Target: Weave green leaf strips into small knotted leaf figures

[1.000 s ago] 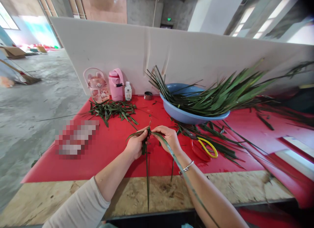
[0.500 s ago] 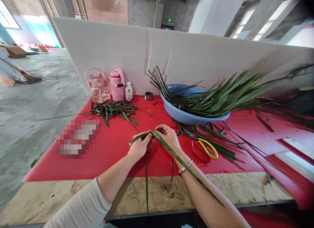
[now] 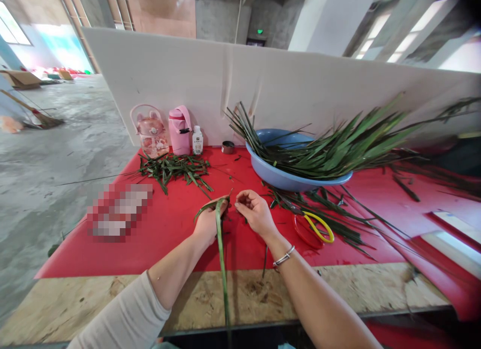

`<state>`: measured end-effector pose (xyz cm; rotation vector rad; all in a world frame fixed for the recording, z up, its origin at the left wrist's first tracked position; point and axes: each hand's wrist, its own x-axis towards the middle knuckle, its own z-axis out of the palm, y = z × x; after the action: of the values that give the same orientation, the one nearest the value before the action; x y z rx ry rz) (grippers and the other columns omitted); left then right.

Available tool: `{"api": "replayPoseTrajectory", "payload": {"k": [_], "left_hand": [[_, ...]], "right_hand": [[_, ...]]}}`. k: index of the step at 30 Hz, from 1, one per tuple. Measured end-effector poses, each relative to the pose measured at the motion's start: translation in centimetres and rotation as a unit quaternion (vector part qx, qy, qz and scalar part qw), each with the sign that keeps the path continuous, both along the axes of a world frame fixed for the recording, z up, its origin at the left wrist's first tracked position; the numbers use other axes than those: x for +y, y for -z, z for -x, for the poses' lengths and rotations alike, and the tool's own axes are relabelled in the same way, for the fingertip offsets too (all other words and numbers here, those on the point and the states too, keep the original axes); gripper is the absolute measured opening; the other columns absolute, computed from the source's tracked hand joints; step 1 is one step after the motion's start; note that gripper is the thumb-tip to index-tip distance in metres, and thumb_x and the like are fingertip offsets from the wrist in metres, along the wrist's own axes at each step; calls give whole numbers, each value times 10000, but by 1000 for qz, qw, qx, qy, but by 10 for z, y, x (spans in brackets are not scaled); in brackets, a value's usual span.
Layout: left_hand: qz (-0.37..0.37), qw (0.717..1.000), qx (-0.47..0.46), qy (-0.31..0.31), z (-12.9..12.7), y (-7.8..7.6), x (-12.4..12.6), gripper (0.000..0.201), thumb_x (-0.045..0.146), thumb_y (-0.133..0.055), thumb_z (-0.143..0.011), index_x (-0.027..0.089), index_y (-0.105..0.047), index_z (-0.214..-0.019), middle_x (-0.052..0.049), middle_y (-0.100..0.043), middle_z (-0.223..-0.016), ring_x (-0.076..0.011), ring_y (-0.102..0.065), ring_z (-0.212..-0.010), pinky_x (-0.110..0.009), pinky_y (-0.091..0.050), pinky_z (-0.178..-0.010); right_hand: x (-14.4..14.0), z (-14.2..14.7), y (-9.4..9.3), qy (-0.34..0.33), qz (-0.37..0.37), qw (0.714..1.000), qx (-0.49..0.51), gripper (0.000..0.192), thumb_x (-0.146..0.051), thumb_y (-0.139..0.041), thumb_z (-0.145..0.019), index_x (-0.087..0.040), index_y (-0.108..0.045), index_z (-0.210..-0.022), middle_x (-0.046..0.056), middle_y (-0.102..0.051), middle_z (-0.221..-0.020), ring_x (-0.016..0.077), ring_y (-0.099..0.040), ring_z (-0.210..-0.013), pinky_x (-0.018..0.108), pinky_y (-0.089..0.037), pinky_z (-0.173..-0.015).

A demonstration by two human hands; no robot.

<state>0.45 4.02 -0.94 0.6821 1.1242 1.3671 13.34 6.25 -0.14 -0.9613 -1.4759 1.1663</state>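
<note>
My left hand (image 3: 208, 222) is closed around a folded green leaf strip (image 3: 219, 223) above the red table cover. From the fold, one long end hangs down past the table's front edge, and a shorter end curves over the back of the hand. A thin brownish tip pokes up beyond the fingers. Just to the right, my right hand (image 3: 257, 213) is apart from the strip, its fingers loosely curled with a small gap between thumb and fingertips. Nothing shows in it. A silver bangle sits on that wrist.
Long leaves fill a blue basin (image 3: 300, 182) at the back right. Yellow-and-red-handled scissors (image 3: 319, 228) lie below it among leaf scraps. A pile of cut leaves (image 3: 175, 169) lies at the left, before two pink bottles (image 3: 180, 133) and a small white bottle (image 3: 197, 141). A white panel (image 3: 173, 73) stands behind.
My right hand has let go of the leaf strip and moved slightly away. The strip's long end, which lay across my right forearm, now hangs straight down from my left hand.
</note>
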Motion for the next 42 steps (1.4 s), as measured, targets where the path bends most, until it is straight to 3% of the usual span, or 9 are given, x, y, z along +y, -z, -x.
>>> {"api": "replayPoseTrajectory", "payload": {"k": [6, 14, 18, 23, 26, 30, 35, 39, 42], "left_hand": [[-26, 998, -52, 13, -2, 4, 2, 375, 228, -704, -581, 171, -687, -951, -33, -681, -866, -61, -512, -562, -165, -406, -521], [-33, 995, -89, 15, -1, 5, 2, 427, 208, -727, -569, 157, -672, -989, -16, -661, -735, -61, -514, -522, -173, -415, -491], [-4, 994, -110, 14, -1, 3, 1, 418, 193, -717, -578, 158, -669, -992, -3, -641, -690, -52, -501, -475, -174, -419, -471], [-19, 992, -124, 5, -2, 1, 0, 393, 165, -727, -562, 158, -677, -952, -30, -662, -806, -78, -554, -579, -182, -451, -503], [-13, 991, -133, -5, -2, -1, 0, 381, 145, -728, -554, 160, -676, -931, -30, -666, -817, -80, -559, -576, -187, -455, -504], [25, 986, -163, -3, -1, -5, -1, 387, 124, -710, -569, 160, -656, -951, -13, -658, -730, -64, -536, -479, -187, -444, -483], [23, 983, -184, 14, -1, -9, -3, 344, 94, -679, -585, 162, -632, -919, -9, -639, -715, -77, -558, -521, -197, -460, -519], [-3, 983, -180, 24, -2, -9, -4, 321, 84, -682, -554, 160, -622, -861, -1, -624, -731, -80, -567, -580, -195, -458, -559], [-13, 986, -166, 23, -2, -6, -3, 334, 94, -696, -528, 154, -625, -848, 5, -621, -719, -65, -548, -559, -167, -418, -520]], "right_hand": [[-2, -1, 3, 9, -75, 991, -110, 254, -157, -548, -716, -186, -531, -968, 14, -575, -799, 119, -555, -666, 214, -417, -549], [-1, -3, -3, -10, -196, 967, -164, 129, -207, -533, -802, -208, -650, -855, 52, -627, -855, 168, -580, -802, 289, -460, -729], [1, -1, 1, 21, -121, 983, -137, 129, -288, -561, -790, -186, -639, -805, 40, -627, -760, 160, -578, -707, 285, -465, -685], [3, 3, 5, 42, -1, 998, -45, 189, -353, -627, -712, -173, -619, -769, 18, -625, -679, 146, -575, -624, 269, -472, -616], [2, 3, 5, 48, -11, 998, -44, 165, -321, -649, -694, -169, -633, -757, 24, -638, -699, 149, -580, -653, 270, -472, -634], [2, 1, 4, 20, -90, 993, -69, 115, -264, -663, -686, -172, -644, -753, 34, -635, -771, 156, -582, -719, 277, -470, -683], [0, 0, 0, 41, -53, 994, -84, 161, -327, -643, -718, -178, -629, -779, 20, -638, -725, 148, -584, -645, 257, -469, -602], [-3, -1, -3, 75, -114, 982, -132, 172, -359, -603, -753, -189, -632, -755, 29, -647, -719, 160, -589, -674, 264, -469, -635], [-3, 1, -1, 93, -89, 982, -139, 183, -371, -591, -753, -190, -608, -731, 14, -623, -654, 145, -559, -597, 247, -446, -560]]}}
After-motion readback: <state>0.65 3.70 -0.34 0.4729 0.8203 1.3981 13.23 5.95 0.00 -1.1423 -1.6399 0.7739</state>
